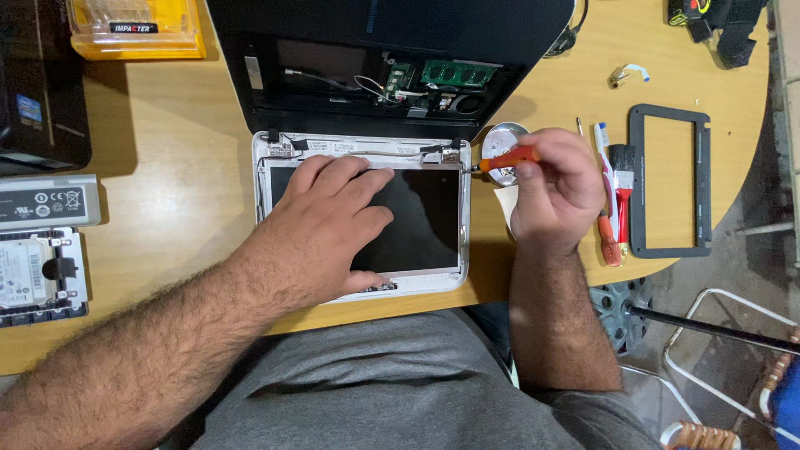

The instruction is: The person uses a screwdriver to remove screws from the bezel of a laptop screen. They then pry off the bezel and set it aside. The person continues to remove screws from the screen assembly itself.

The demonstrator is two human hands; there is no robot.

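Laptop point(367, 167) lies opened flat near the table's point(167, 167) far edge, screen panel point(417, 225) toward the near edge. Left hand point(329, 225) rests spread flat on the panel. Right hand point(558, 187) is clamped on an orange screwdriver point(504, 158), which lies crosswise, tip pointing left at the panel's far right corner.

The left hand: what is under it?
The left hand lies flat on the dark screen panel in the white lid frame. The panel's upper left part is covered, so nothing there can be seen.
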